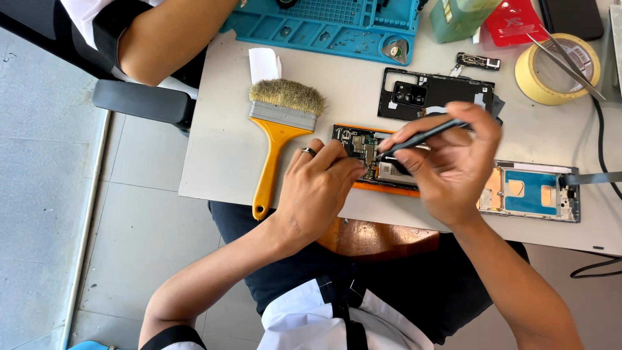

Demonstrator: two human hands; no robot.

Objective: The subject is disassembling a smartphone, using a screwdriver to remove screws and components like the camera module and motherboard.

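At far left, a co-worker's bare arm (172, 35) is seen at the top edge, beside a black chair armrest (142, 102). A wide paintbrush (280, 126) w/ yellow handle is laid on the white surface (220, 162), bristles away from the person; a teal repair mat (324, 26) is set beyond it. The left hand (317, 188), ring on one finger, is rested on the near-left end of the opened phone (363, 152), which is laid in an orange frame at the surface's near edge, approx. centre; its fingers are pressed together on the board, nothing pinched. A thin dark tool (424, 134) is pinched by the right hand (450, 162) betw. thumb and fingertips, tip touching the phone's internals. Behind the hands a black back cover (427, 91) w/ camera cut-outs is laid. Further right, a phone frame w/ blue panel (534, 191) is placed just beside the right hand, and a tape roll (557, 68) w/ tweezers (564, 55) across it is seen at top right.
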